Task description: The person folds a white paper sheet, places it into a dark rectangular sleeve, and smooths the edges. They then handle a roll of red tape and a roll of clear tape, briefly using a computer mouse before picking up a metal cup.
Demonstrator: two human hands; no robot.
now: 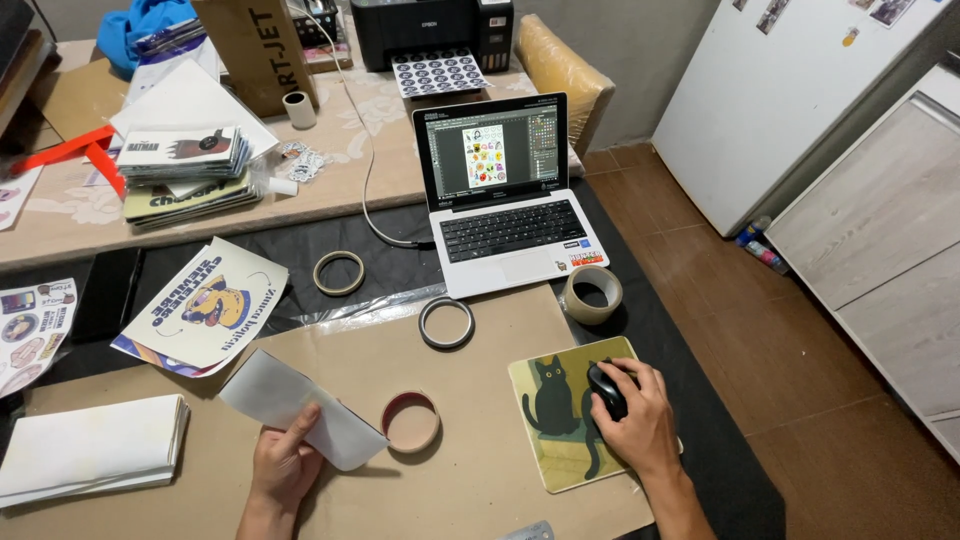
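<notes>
My right hand (640, 420) rests on a black computer mouse (606, 388), which sits on a yellow-green mouse pad (545, 440) with a black cat picture. My left hand (283, 462) pinches the near edge of a white sheet of paper (300, 405) that lies curled on the brown cardboard-covered table (480, 490). A red-rimmed tape roll (411, 422) lies just right of the sheet. An open silver laptop (505, 190) stands ahead, its screen showing a page of stickers.
Three more tape rolls (446, 322) (339, 272) (592, 294) lie around the laptop. A printed dog sheet (210, 305), a white paper stack (90, 445), sticker piles (185, 170), a black printer (430, 28), a cardboard box (255, 50) and a white fridge (780, 100) are around.
</notes>
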